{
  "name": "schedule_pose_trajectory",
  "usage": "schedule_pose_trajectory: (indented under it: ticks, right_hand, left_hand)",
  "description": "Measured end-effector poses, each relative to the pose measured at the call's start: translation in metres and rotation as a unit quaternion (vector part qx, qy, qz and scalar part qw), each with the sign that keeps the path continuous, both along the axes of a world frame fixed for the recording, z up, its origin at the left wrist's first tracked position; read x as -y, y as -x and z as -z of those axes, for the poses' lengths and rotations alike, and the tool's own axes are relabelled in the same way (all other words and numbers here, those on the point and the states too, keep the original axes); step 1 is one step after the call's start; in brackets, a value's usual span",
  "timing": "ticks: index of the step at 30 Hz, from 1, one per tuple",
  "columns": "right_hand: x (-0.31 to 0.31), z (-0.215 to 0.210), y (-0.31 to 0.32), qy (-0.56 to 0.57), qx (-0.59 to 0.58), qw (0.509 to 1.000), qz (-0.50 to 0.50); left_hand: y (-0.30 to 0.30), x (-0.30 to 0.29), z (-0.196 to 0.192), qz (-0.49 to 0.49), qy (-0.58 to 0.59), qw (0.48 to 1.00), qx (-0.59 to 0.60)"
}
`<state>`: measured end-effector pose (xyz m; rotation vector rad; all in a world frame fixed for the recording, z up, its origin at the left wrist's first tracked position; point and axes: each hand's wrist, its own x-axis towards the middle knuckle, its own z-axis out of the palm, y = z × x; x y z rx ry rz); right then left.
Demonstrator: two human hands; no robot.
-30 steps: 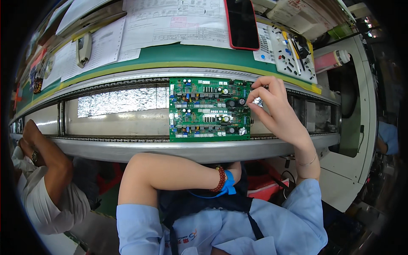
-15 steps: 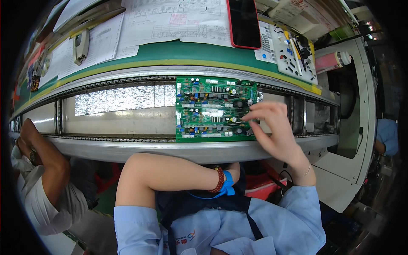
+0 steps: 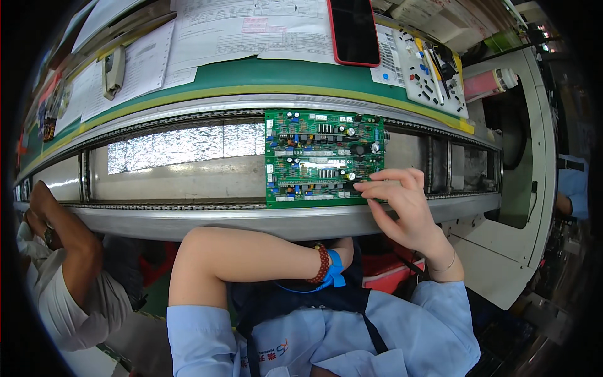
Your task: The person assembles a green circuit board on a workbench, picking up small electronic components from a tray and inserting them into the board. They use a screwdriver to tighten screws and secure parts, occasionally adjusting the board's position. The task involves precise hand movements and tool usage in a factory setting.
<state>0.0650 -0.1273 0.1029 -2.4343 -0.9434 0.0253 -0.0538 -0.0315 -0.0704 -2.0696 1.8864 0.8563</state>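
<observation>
Right hand (image 3: 405,210) at the lower right corner of a green circuit board (image 3: 317,157) on the conveyor track.

From the head view, the board lies flat between the two conveyor rails (image 3: 188,204), below the green table (image 3: 251,72) with papers and a red phone (image 3: 353,28). The fingers (image 3: 377,186) are loosely bent, the tips together on the board's lower right edge; whether they pinch a small part, I cannot tell. The left hand is hidden; only its forearm (image 3: 251,257) with a blue wrist strap (image 3: 334,269) shows under the rail.
</observation>
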Motion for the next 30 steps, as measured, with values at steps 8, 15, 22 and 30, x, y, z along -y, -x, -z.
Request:
schedule_pose_trajectory:
  ticks: [8,15,22,30]
  right_hand:
    - [0.006,0.002,-0.002,0.010,0.003,0.999,0.033]
    - [0.036,0.009,-0.020,0.010,0.033,0.974,0.223]
    - [0.060,0.029,-0.023,0.016,-0.108,0.978,0.175]
    - [0.038,0.025,-0.027,0.042,-0.078,0.985,0.149]
  left_hand:
    - [-0.003,0.002,-0.007,0.034,-0.022,0.999,0.013]
    - [-0.003,-0.007,-0.008,-0.016,0.034,0.999,0.016]
    - [0.004,-0.010,0.006,-0.040,0.082,0.996,0.016]
    - [0.005,-0.013,0.007,-0.059,0.096,0.993,0.019]
